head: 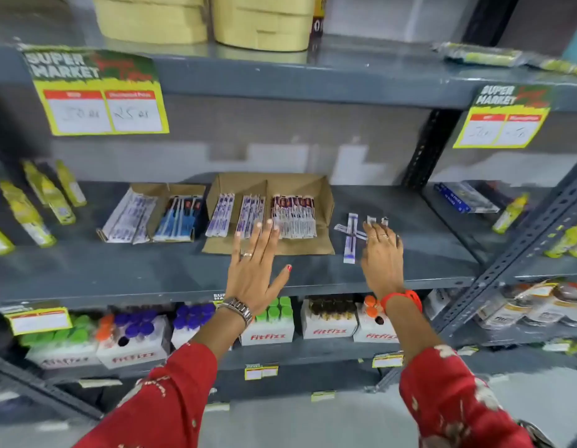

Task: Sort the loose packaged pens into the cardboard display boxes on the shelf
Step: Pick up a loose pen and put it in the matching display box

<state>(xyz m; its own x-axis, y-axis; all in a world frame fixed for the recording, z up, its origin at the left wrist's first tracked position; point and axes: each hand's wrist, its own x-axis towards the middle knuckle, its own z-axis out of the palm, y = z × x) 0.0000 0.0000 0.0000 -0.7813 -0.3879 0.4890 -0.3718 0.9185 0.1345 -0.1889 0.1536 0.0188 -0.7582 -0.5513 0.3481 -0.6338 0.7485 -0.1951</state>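
On the grey middle shelf point(410, 234) lie a few loose packaged pens point(351, 237), white wrappers with blue print, some crossing each other. My right hand point(382, 253) rests flat over their right part, fingers spread, gripping nothing that I can see. A wide brown cardboard display box point(322, 202) to the left holds three rows of packed pens. My left hand point(253, 266) hovers flat over its front flap, fingertips at the middle row, holding nothing. Further left stands a smaller cardboard box point(145, 192) with white and blue pen packs.
Yellow-green bottles point(41, 205) stand at the shelf's left end and more point(510, 215) on the neighbouring right shelf. Price signs point(99, 95) hang from the shelf above. Below, white boxes point(271, 331) hold coloured-cap tubes. A slanted perforated upright point(519, 253) borders the right side.
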